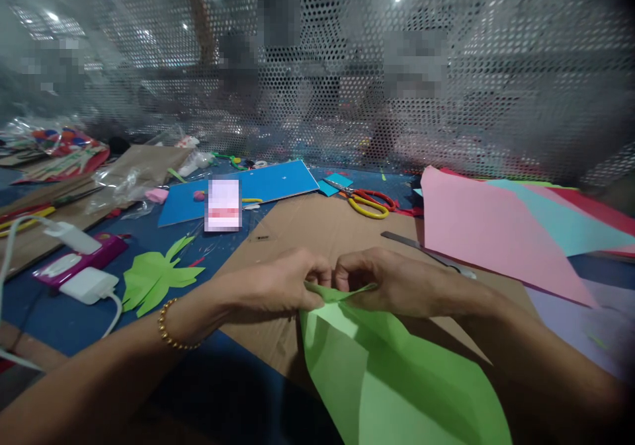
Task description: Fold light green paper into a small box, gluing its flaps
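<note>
A folded sheet of light green paper (387, 372) rises from the lower edge of the view to a point between my hands. My left hand (278, 283), with a gold bead bracelet on the wrist, pinches the left side of the paper's top corner. My right hand (391, 280) pinches the right side of the same corner. Both hands are closed on the paper, thumbs nearly touching, above a brown cardboard sheet (307, 233).
Red-and-yellow scissors (367, 202) lie behind the cardboard, and a blade tool (421, 250) lies to the right. Pink, teal and red paper sheets (496, 233) are stacked right. A green paper cutout (156, 274), blue card (268, 184), white chargers (86, 283) and a magenta device sit left. Perforated mesh screen behind.
</note>
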### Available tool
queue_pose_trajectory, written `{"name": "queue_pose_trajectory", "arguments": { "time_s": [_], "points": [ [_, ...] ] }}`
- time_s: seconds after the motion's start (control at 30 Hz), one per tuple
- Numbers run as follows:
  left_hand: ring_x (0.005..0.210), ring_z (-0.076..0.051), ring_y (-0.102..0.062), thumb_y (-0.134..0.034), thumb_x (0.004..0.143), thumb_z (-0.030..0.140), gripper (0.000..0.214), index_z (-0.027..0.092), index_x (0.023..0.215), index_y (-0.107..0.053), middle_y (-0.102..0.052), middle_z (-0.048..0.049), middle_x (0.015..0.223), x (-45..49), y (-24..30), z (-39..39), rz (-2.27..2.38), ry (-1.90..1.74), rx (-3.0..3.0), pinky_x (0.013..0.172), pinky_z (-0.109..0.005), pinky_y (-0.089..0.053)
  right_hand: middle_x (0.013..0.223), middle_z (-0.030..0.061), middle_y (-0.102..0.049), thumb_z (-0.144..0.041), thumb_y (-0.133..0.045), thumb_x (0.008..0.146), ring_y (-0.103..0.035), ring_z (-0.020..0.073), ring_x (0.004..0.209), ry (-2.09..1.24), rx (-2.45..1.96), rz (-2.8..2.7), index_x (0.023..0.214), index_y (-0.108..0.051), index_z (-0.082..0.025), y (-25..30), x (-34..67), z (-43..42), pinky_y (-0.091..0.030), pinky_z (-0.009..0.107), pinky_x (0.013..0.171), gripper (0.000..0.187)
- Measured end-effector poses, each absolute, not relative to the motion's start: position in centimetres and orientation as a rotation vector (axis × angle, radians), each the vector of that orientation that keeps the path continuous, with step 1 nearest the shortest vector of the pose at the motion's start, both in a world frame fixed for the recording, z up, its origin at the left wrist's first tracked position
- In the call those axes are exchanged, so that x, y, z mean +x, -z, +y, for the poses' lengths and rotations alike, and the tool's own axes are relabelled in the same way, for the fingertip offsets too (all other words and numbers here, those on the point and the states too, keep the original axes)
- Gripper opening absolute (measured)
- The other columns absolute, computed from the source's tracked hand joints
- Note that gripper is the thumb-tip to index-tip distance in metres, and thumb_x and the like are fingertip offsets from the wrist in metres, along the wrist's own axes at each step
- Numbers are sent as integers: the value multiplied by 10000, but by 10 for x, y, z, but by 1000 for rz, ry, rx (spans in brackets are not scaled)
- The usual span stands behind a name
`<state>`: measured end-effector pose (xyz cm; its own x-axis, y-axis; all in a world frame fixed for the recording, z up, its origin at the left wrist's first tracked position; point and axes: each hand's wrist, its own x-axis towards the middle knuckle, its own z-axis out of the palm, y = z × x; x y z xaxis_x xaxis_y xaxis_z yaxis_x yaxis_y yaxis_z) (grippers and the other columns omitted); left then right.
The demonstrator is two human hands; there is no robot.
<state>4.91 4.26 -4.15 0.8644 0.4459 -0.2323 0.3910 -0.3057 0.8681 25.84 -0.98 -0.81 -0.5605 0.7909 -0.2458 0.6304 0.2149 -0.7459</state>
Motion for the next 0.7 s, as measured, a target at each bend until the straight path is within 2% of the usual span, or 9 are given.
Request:
{"name": "queue_pose_trajectory", "arguments": {
  "time_s": [0.03, 0.13, 0.2, 0.27, 0.3, 0.4, 0.5, 0.6, 0.7],
  "points": [
    [670, -111, -498, -578, 707, 137, 186, 172, 883, -626, -573, 9, 784, 49, 41, 43, 621, -66, 1941, 590, -226, -386, 781, -47, -590, -202, -617, 822, -500, 97, 673, -1273, -1347, -2310, 841, -610, -187, 7, 261, -9, -372, 207, 597, 25],
    [639, -101, -464, -575, 719, 157, 132, 180, 846, -604, -541, 27, 749, 48, 37, 42, 633, -48, 1954, 566, -217, -364, 843, -13, -611, -432, -619, 876, -524, 134, 734, -1355, -1271, -2363, 949, -638, -187, 2, 268, -9, -398, 237, 635, 257],
    [643, -105, -471, -576, 711, 152, 160, 176, 865, -613, -548, 22, 755, 48, 33, 41, 636, -36, 1956, 561, -218, -361, 918, 34, -633, -557, -481, 936, -557, 177, 813, -1311, -1315, -2354, 979, -666, -184, -2, 271, -10, -421, 276, 691, 419],
    [660, -114, -491, -576, 698, 142, 215, 166, 905, -631, -569, 7, 785, 48, 30, 41, 640, -37, 1955, 558, -219, -364, 1024, 74, -647, -590, -341, 979, -578, 217, 921, -1188, -1428, -2316, 987, -694, -188, -4, 272, -11, -430, 307, 762, 535],
    [661, -115, -494, -578, 699, 146, 227, 163, 917, -637, -573, 4, 793, 48, 29, 40, 645, -36, 1948, 553, -218, -364, 1057, 78, -651, -598, -324, 981, -582, 223, 943, -1153, -1461, -2319, 1009, -701, -196, -4, 272, -12, -431, 310, 775, 552],
    [618, -105, -476, -568, 724, 174, 224, 172, 938, -635, -549, 18, 764, 48, 27, 39, 654, -16, 1906, 526, -212, -355, 947, 37, -671, -655, -562, 854, -586, 189, 799, -1132, -1468, -2421, 1133, -681, -220, -2, 268, -12, -430, 275, 698, 530],
    [592, -99, -469, -562, 741, 182, 224, 182, 958, -617, -537, 23, 761, 47, 29, 38, 654, -38, 1889, 508, -211, -344, 887, 7, -679, -546, -746, 735, -571, 161, 736, -1024, -1520, -2414, 1151, -699, -223, 1, 261, -12, -422, 248, 684, 529],
    [618, -102, -487, -613, 713, 183, 248, 190, 957, -568, -539, 17, 816, 48, 33, 38, 683, -125, 1936, 516, -212, -350, 814, -11, -664, -375, -737, 755, -530, 128, 672, -964, -1569, -2361, 1015, -754, -204, 1, 253, -13, -395, 227, 631, 312],
    [640, -103, -489, -638, 710, 196, 283, 205, 969, -524, -528, 21, 841, 48, 36, 38, 713, -174, 1935, 522, -210, -354, 595, -61, -500, -291, -685, 767, -374, 84, 528, -966, -1628, -2283, 890, -762, -198, 4, 249, -12, -294, 216, 503, 172]
  ]
}}
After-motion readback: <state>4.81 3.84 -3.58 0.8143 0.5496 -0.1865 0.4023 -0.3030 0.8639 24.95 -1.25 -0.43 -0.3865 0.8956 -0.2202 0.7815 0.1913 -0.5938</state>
